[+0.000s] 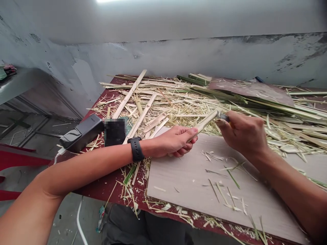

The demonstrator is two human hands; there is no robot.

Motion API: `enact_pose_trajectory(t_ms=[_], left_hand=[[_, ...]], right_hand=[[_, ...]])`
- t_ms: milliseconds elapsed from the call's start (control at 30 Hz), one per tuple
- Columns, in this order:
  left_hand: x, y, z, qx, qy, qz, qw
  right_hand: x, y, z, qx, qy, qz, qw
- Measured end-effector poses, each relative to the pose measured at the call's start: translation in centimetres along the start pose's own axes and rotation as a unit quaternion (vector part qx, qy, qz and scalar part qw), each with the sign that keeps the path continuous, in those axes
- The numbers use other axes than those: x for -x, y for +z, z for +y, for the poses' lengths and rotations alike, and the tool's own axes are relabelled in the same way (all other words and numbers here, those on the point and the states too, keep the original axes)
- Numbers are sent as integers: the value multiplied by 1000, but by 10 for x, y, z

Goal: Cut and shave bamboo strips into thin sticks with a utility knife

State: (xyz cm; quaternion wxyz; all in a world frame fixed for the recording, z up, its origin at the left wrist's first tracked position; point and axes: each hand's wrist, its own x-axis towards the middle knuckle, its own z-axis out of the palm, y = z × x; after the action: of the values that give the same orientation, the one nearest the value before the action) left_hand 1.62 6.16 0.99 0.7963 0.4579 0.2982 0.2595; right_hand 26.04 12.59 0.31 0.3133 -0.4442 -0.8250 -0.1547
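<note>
My left hand (178, 141) is closed around a pale bamboo strip (207, 121), which points up and to the right above the board. Fingers of my right hand (244, 131) wrap a small knife (223, 117); a short dark metal part shows, and most of its handle is hidden in the fist. The knife meets the strip at its far end, with my right thumb close by. A black watch is on my left wrist. Below both hands lies a flat light board (184, 180) scattered with thin shavings.
Bamboo shavings (178, 102) and loose strips cover the back of the dark red table (99, 183). Green bamboo lengths (230, 98) lie at the back right. A dark grey device (83, 132) with a white cable and a blurred dark screen stand left. Behind is a wall.
</note>
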Motion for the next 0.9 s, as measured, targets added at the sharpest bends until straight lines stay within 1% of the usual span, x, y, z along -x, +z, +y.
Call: enact_pose_trajectory(t_ms=[100, 267, 433, 500, 567, 667, 733, 800, 900], left_hand=[[2, 0, -1, -8, 0, -6, 1000], [3, 0, -1, -21, 9, -15, 1000], [3, 2, 1, -34, 5, -2, 999], [4, 2, 2, -40, 1, 4, 999], [4, 3, 2, -41, -2, 5, 999], [3, 3, 3, -36, -3, 5, 999], [3, 3, 3, -33, -6, 8, 999], [4, 4, 5, -31, -9, 12, 999], [4, 7, 8, -29, -19, 27, 999]], right_hand=[[0, -6, -5, -55, -14, -17, 998], [2, -9, -7, -100, -59, 8, 993], [6, -8, -13, -134, -125, -33, 983], [8, -7, -17, -142, -139, -49, 979], [9, -5, -21, -141, -138, -74, 978], [11, -3, -23, -139, -119, -111, 977], [11, -3, -22, -140, -108, -123, 976], [11, -3, -22, -140, -105, -123, 977], [10, -5, -23, -119, -98, -102, 983]])
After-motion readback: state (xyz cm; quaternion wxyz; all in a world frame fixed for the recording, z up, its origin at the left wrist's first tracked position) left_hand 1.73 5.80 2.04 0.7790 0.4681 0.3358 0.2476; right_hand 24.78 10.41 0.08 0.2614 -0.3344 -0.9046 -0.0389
